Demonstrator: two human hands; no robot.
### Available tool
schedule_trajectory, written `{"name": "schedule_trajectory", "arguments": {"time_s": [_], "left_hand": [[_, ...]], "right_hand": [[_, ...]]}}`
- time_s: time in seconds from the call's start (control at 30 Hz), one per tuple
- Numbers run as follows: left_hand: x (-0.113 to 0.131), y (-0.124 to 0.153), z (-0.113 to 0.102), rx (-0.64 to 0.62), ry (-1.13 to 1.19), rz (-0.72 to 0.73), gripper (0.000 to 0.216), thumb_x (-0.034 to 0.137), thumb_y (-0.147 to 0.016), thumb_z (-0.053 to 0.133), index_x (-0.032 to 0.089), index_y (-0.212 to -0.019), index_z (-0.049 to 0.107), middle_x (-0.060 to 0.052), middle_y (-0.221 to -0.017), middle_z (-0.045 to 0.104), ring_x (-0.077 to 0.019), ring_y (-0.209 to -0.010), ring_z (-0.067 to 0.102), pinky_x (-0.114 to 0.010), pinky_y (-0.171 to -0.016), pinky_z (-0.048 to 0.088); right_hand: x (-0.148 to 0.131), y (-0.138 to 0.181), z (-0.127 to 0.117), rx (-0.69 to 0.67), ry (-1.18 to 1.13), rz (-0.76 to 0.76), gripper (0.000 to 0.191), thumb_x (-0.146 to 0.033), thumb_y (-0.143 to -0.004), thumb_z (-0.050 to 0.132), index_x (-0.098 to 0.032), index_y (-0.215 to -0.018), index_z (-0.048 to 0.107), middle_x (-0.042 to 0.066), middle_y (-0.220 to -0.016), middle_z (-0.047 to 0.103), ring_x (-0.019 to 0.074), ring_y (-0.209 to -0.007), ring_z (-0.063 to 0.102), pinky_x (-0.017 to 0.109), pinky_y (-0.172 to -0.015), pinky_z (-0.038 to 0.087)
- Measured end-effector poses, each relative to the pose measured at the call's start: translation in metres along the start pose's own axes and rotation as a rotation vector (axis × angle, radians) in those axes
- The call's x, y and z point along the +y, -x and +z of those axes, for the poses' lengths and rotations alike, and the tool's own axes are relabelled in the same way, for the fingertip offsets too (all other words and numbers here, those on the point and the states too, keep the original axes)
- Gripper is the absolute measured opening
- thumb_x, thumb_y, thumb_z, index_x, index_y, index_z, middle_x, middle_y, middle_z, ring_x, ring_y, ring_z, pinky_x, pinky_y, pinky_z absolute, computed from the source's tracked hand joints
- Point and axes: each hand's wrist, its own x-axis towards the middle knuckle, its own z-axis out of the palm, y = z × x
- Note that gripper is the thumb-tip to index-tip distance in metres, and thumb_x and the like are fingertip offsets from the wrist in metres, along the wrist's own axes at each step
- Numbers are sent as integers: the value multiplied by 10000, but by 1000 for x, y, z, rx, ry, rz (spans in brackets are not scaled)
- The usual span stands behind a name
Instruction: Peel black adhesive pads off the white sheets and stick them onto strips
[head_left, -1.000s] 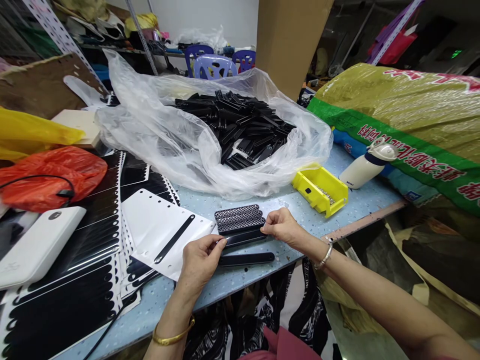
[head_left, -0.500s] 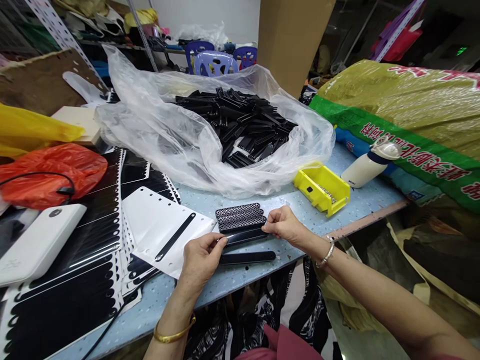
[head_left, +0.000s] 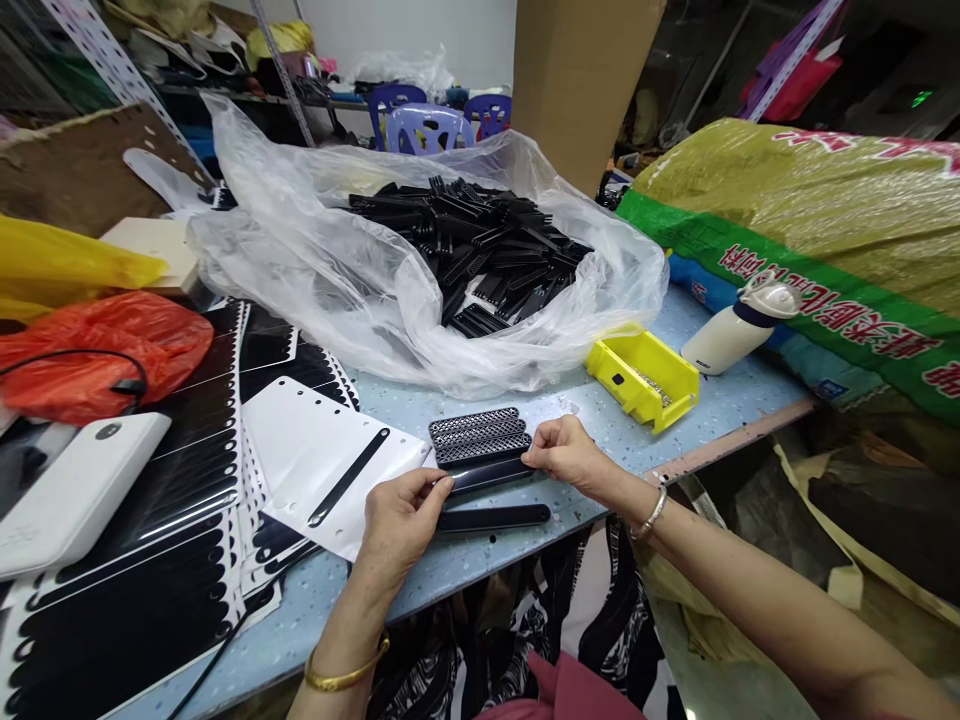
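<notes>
A glossy black strip (head_left: 489, 474) is stretched level between my two hands, just over the table. My left hand (head_left: 403, 517) pinches its left end between thumb and fingers. At the other end, my right hand (head_left: 568, 452) has it pinched the same way. Behind the strip lie several black pieces with a lattice surface (head_left: 480, 432), side by side. Nearer to me rests a smooth black bar (head_left: 495, 517), apart from both hands. Left of it, a white backing sheet (head_left: 300, 440) carries one long black sticker (head_left: 349, 476). Whether anything lies under the held strip is hidden.
A clear plastic bag (head_left: 300, 270) full of black plastic pieces (head_left: 487, 240) spreads across the back. To the right stand a yellow bin (head_left: 645, 375) with small metal parts and a tilted white bottle (head_left: 739, 325). Stacked sticker sheets (head_left: 150, 500) and a white power bank (head_left: 79, 490) fill the left.
Both hands keep hold of the strip in nearly the same place. The whole view has shifted very slightly.
</notes>
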Motion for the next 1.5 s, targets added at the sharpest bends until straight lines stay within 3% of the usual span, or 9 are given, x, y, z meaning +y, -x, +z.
{"name": "schedule_trajectory", "arguments": {"time_s": [0.8, 1.13, 1.27, 1.4, 1.5], "left_hand": [[-3, -1, -1, 4, -12, 10, 288, 427, -760, 618, 173, -748, 752, -12, -599, 684, -165, -580, 600, -256, -548, 437], [-1, 0, 0, 18, -3, 9, 297, 438, -746, 620, 174, -738, 756, -18, -600, 699, -182, -596, 633, -260, -547, 465], [-2, 0, 0, 24, -10, 14, 296, 435, -747, 621, 173, -740, 757, -20, -609, 706, -187, -602, 640, -266, -560, 477], [-3, 0, 0, 34, -21, 26, 291, 432, -753, 622, 174, -741, 755, -18, -601, 702, -192, -615, 647, -271, -577, 486], [-3, -1, 0, 37, -21, 34, 282, 427, -757, 629, 176, -748, 758, -16, -592, 698, -197, -621, 650, -273, -582, 487]], "right_hand": [[-1, 0, 3, 82, 170, -42, 191, -207, -574, 637, -186, -463, 484, -61, -412, 436, 65, -426, 345, 210, -415, 231], [-7, 2, 2, 123, 316, -19, 218, -198, -590, 678, -190, -478, 492, -59, -426, 448, 77, -434, 376, 211, -414, 259], [-3, 1, -2, 193, 334, -53, 300, -224, -533, 762, -189, -477, 469, -63, -437, 460, 73, -437, 403, 199, -400, 272], [3, 3, -4, 52, 118, 33, 234, -283, -571, 748, -172, -592, 542, -57, -441, 531, 84, -359, 478, 186, -334, 308], [7, 6, -2, -67, -86, 70, 286, -374, -592, 745, -156, -614, 562, -30, -450, 581, 112, -347, 548, 179, -301, 360]]}}
